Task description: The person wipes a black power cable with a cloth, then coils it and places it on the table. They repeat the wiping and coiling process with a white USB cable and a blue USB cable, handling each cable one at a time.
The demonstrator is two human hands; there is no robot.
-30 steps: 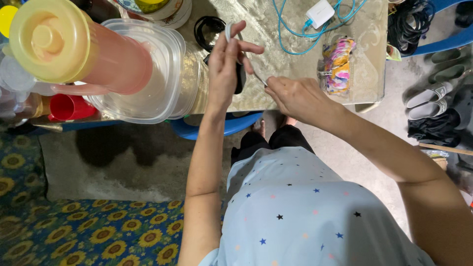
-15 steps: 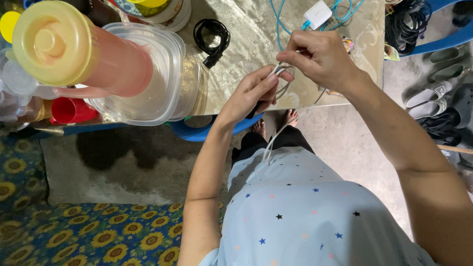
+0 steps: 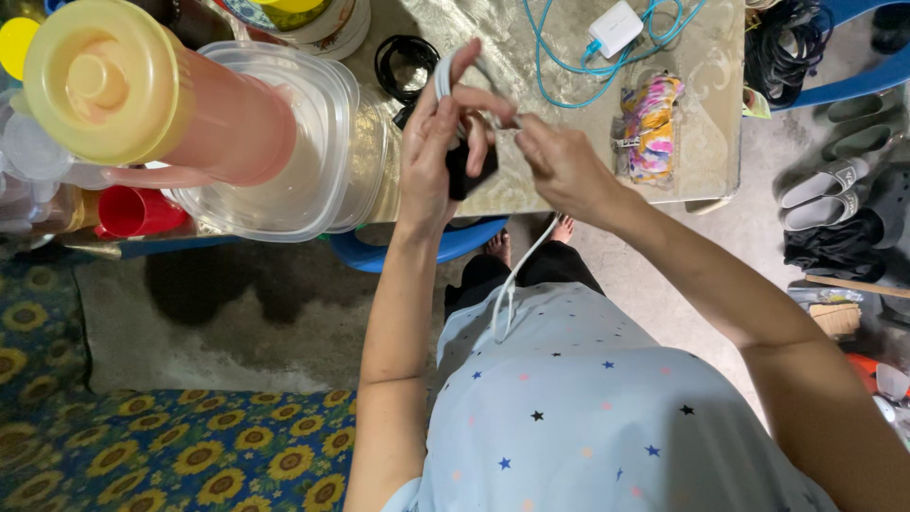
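White cable (image 3: pixel 519 268) pinched by both hands: left (image 3: pixel 431 156), right (image 3: pixel 559 161).

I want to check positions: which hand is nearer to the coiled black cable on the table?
Left. The left hand is right beside the coiled black cable; the right hand is farther to its right.

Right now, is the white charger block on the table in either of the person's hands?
No, the white charger block lies on the table with its blue cable, apart from both hands.
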